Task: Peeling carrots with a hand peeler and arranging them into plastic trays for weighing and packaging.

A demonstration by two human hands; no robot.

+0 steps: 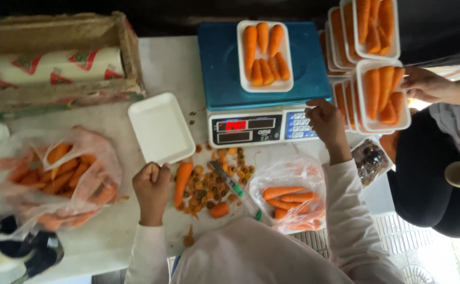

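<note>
While my left hand (152, 185) gripped the near edge of an empty white foam tray (160, 128) on the table (172, 63), my right hand (324, 122) rested unclenched with its fingers on the keypad of the blue scale (264, 79). I noted a filled tray of carrots (264, 55) on the scale platform. A knife (234, 188) lay among carrot ends, beside a bag of carrots (292, 201). Another person's hand (424, 84) touched the stacked trays (380, 94).
</note>
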